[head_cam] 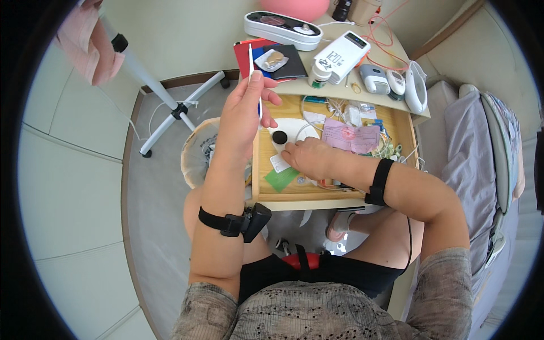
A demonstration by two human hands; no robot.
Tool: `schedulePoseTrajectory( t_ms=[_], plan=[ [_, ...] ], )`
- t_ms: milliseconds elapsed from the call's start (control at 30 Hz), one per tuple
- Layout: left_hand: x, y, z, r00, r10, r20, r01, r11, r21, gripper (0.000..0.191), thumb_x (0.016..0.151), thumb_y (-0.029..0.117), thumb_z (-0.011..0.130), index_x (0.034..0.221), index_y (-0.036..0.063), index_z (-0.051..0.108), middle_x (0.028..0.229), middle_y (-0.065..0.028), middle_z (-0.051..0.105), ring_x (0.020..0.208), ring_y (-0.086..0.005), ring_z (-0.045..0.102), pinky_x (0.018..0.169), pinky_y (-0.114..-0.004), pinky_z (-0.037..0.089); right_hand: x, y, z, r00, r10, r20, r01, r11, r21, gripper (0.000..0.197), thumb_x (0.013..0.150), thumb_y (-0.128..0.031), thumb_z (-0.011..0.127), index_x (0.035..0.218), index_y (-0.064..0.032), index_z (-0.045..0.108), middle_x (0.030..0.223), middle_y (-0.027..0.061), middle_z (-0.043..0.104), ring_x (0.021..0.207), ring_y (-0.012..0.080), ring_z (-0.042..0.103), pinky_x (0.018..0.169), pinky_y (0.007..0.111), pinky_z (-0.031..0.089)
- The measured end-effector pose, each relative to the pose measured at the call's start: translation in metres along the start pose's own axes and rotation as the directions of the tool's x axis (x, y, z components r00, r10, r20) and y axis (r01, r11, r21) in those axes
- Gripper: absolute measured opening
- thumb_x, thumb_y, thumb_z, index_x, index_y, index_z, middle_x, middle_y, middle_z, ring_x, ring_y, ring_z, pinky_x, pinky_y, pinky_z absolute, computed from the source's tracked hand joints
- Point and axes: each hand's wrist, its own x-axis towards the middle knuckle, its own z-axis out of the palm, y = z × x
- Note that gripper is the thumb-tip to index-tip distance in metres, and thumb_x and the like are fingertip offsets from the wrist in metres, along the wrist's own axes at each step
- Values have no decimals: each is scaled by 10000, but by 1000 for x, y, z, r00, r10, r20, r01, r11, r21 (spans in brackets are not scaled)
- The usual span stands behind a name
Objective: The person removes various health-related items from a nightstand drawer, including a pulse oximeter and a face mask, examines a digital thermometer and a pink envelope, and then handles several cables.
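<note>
Raised above the left edge of an open wooden drawer [306, 196], my left hand [250, 104] holds a thin white object [250, 57], seen edge-on, between thumb and fingers. My right hand [309, 157] is down in the drawer, its fingertips at a small white card-like piece [279, 163]; whether they grip it is unclear. Around it lie a green card [281, 179], a white item [293, 126] with a black round part [279, 137], a pink paper slip [350, 136] and tangled white cables [335, 109].
On the tabletop [293, 88] are a white power bank [342, 57], a white bottle [319, 74], a long white case [282, 30] and several small devices. A lined waste bin [191, 153] and a wheeled stand [163, 93] are at the left, a bed [471, 148] at the right.
</note>
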Motion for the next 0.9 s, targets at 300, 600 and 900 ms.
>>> schedulePoseTrajectory(
  t_ms=[300, 600, 900],
  plan=[
    [-1, 7, -7, 1000, 11, -15, -12, 997, -71, 396, 939, 387, 439, 973, 9, 548, 757, -63, 555, 486, -71, 430, 509, -253, 441, -7, 12, 0, 998, 29, -63, -25, 998, 65, 415, 628, -239, 689, 939, -18, 525, 845, 118, 583, 811, 298, 600, 725, 392, 460],
    [0, 6, -13, 999, 33, -11, -34, 996, -79, 376, 938, 376, 449, 956, 14, 549, 742, -53, 557, 483, -66, 432, 500, -249, 434, -12, 9, 1, 995, -61, 79, 51, 991, 126, 160, 676, -147, 655, 806, -96, 578, 892, 32, 595, 753, 253, 625, 624, 378, 497],
    [-6, 4, -11, 997, -70, 15, 68, 994, 90, 306, 884, 312, 572, 968, 18, 592, 750, -22, 557, 471, -53, 397, 467, -224, 418, -74, -2, -57, 680, 85, -728, 163, 951, 263, 239, 635, 7, 672, 813, -63, 528, 1042, 93, 573, 916, 248, 593, 743, 312, 517]
  ],
)
